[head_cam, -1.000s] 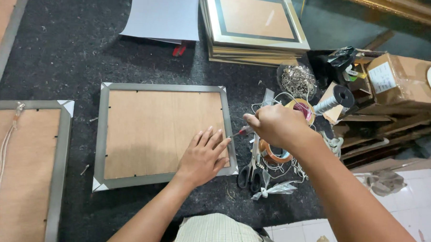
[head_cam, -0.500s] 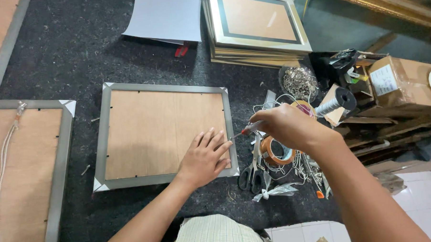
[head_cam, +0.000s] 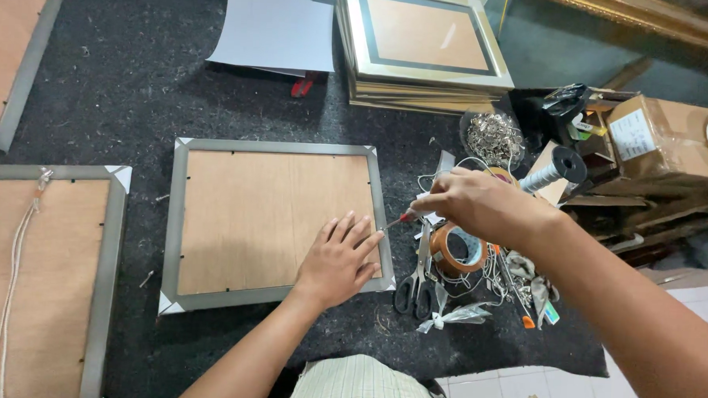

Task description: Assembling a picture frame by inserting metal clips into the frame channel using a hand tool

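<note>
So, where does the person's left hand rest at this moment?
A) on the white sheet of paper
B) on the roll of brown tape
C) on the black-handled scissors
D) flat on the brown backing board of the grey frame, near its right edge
D: the left hand lies flat, fingers spread, on the backing board of the grey frame, close to its right edge, while the right hand holds a small red-handled tool beside it.

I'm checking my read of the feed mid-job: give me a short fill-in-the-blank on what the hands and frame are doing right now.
1. The left hand lies flat on the frame's ____ backing board.
2. The right hand holds a thin tool with a ____ handle at the frame.
3. Scissors lie just left of a roll of ____.
4. The frame lies face ____.

Missing words: brown; red; tape; down
</note>
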